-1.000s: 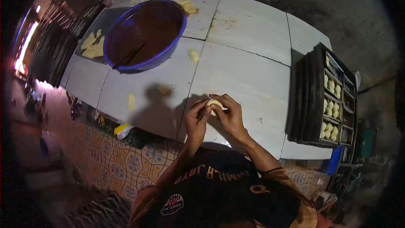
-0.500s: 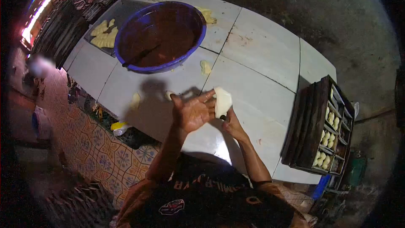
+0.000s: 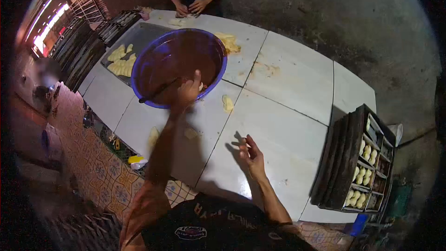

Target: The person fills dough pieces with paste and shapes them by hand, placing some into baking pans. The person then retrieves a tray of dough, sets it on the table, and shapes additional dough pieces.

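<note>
My left hand [image 3: 188,92] reaches over the near rim of a blue basin [image 3: 222,73] of reddish-brown filling [image 3: 169,65]. One finger sticks up while the others curl, and a pale bit of dough [image 3: 201,86] shows beside them; most of it is hidden. Over the white tiled table, my right hand [image 3: 252,155] holds nothing, its fingers bent and apart. A dark-handled tool [image 3: 158,90] leans in the basin. Small dough pieces lie on the tiles, one right of the basin [image 3: 227,103] and another near my left forearm [image 3: 191,133].
Stacked dark trays [image 3: 341,158] stand at the right, the top one holding shaped dough in compartments. A metal tray [image 3: 144,35] with dough pieces lies left of the basin. More dough [image 3: 227,42] sits behind it. Across the table, another person's hands [image 3: 190,8] work at the edge.
My left hand has moved from in front of me to the basin. My right hand has come away from the white dough and its fingers have opened. Another person has come into view.
</note>
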`<state>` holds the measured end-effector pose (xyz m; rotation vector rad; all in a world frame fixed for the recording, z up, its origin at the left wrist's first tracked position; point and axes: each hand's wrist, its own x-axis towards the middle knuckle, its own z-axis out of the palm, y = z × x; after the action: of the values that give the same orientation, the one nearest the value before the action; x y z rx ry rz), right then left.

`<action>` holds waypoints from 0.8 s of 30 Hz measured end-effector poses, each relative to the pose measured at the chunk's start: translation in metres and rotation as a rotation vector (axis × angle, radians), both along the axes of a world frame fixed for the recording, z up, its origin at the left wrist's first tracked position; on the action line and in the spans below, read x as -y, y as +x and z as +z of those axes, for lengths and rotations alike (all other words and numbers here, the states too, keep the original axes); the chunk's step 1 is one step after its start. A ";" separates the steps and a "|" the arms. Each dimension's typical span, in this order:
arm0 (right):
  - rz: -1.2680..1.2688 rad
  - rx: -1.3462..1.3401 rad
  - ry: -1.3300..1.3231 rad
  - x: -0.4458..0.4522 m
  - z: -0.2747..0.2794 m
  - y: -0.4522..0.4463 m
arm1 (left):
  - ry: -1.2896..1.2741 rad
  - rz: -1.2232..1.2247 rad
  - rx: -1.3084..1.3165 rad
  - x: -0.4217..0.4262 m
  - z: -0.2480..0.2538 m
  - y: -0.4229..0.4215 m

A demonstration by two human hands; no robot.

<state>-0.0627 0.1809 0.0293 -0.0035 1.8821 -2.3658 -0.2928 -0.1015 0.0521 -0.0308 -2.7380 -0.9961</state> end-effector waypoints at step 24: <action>0.152 -0.489 0.566 0.002 0.032 0.059 | 1.581 -0.059 0.550 -0.112 0.016 0.274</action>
<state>-0.0037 0.1792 0.0613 -0.6972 2.5920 -1.7640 -0.0187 0.0110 0.0677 0.4583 -1.4451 -3.0980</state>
